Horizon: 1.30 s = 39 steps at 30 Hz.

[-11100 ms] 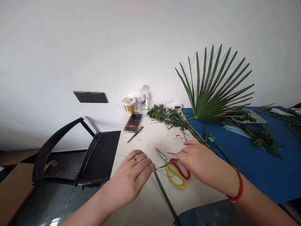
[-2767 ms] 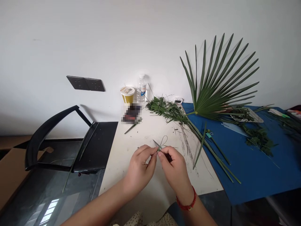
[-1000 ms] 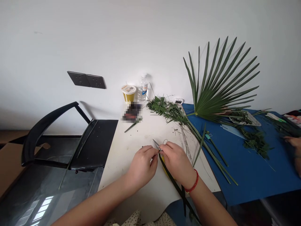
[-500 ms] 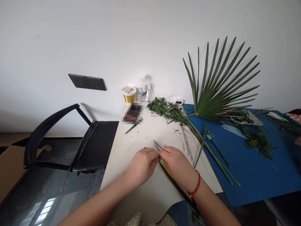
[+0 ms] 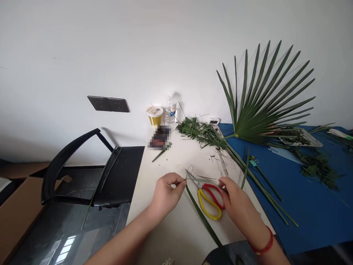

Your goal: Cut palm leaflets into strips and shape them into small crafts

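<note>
My left hand (image 5: 168, 193) pinches the end of a long green palm leaf strip (image 5: 203, 219), which slants down toward the table's near edge. A thin loop of fibre stands up just beyond its fingertips. Scissors (image 5: 210, 202) with one red and one yellow handle lie on the white table, blades pointing toward the left hand. My right hand (image 5: 239, 203), with a red bracelet at the wrist, is just right of the red handle. Its fingers are curled together, and whatever they grip is too small to make out. A faint thin strand runs between the two hands.
A heap of cut leaves (image 5: 200, 131) lies at the back, with long stems reaching right. A large palm fan (image 5: 256, 114) leans on the wall above the blue table (image 5: 303, 221). A bottle (image 5: 171, 108) and yellow tub (image 5: 155, 117) stand at the back. A black chair (image 5: 121, 173) is left.
My right hand has moved right, away from the left hand, uncovering the scissors. The left hand still pinches the leaf strip. The view has shifted slightly.
</note>
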Motion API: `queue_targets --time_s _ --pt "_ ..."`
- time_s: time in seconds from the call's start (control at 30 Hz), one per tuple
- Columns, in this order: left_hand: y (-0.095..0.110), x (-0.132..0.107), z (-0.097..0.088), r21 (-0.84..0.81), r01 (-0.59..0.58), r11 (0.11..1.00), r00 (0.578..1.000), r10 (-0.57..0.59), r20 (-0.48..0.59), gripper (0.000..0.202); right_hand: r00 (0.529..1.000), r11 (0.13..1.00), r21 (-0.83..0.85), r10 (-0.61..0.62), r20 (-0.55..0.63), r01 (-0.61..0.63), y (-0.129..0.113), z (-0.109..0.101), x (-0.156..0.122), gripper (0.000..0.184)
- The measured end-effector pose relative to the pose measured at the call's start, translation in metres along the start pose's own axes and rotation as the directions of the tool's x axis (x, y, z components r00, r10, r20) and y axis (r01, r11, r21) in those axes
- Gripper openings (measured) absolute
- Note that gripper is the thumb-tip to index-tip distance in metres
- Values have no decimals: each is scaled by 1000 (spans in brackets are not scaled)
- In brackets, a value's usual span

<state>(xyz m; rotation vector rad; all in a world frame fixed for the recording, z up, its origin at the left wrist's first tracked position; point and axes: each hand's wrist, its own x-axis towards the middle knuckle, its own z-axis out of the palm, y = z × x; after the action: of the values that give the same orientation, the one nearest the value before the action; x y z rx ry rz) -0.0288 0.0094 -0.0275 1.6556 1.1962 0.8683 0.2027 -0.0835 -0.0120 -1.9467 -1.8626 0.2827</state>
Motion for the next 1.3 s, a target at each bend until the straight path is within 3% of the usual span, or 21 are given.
queue_targets --time_s 0.1,0.2,0.33,0.5,0.57,0.63,0.7,0.83,1.0,1.17,1.23,1.3 --pt "-3 5 -3 -117 110 987 994 -112 -18 18 992 995 -33 88 -91 -91 30 -8 -23 21" --pt "-4 9 -4 -207 182 961 982 -187 -7 19 986 994 -39 96 -139 -103 54 -17 -45 22" --pt "-4 9 -1 -271 201 941 979 -200 33 18 960 997 -4 74 -271 -78 65 -16 -58 20" --pt "-2 3 7 -261 69 963 997 -57 53 16 916 946 314 197 -350 -83 36 2 -39 15" --pt "0 0 10 -243 20 970 998 -6 58 15 917 860 502 271 -294 -93 15 12 -25 16" --pt "2 -3 11 -228 -23 973 998 37 54 15 901 713 668 407 -147 -213 -6 24 -11 18" --pt "3 -5 12 -220 -57 974 997 68 42 16 911 646 734 402 -96 -208 -24 35 0 19" --pt "3 -6 14 -241 -52 969 998 59 20 15 978 770 632 189 -92 -89 -51 50 10 18" --pt "3 -3 14 -268 24 963 1000 -21 13 14 988 864 493 -27 -155 101 -65 54 8 10" --pt "5 -2 14 -252 37 967 999 -31 26 15 976 862 496 3 -216 107 -61 56 8 11" --pt "5 -2 14 -249 36 968 999 -30 27 16 969 827 559 87 -233 60 -57 57 9 8" --pt "5 -2 14 -244 39 969 999 -31 35 17 966 766 642 137 -221 38 -52 56 11 21"
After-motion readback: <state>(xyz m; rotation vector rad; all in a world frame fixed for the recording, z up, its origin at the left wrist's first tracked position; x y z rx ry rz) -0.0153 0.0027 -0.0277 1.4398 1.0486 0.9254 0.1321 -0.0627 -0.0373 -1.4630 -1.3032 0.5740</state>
